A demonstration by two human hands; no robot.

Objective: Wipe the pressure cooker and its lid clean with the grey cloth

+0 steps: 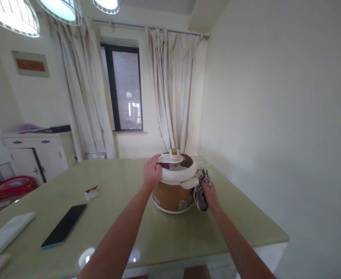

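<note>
A white and brown electric pressure cooker (173,193) stands upright on the pale green tabletop (118,174), its lid (180,174) on. My left hand (152,171) grips the lid's left edge, fingers curled over it by the end of the white top handle (170,157). In my right hand (210,193) is a crumpled grey patterned cloth (200,198), pressed against the cooker's right side beside its side handle (189,183). The cloth hides part of that side, and some fingertips of both hands are covered.
To the left lie a black-screened phone (64,226), a white device (9,234) and a small packet (92,192). A wall (275,135) runs along the table's right side. Beyond the left edge are a red basket (12,188) and a white cabinet (52,155).
</note>
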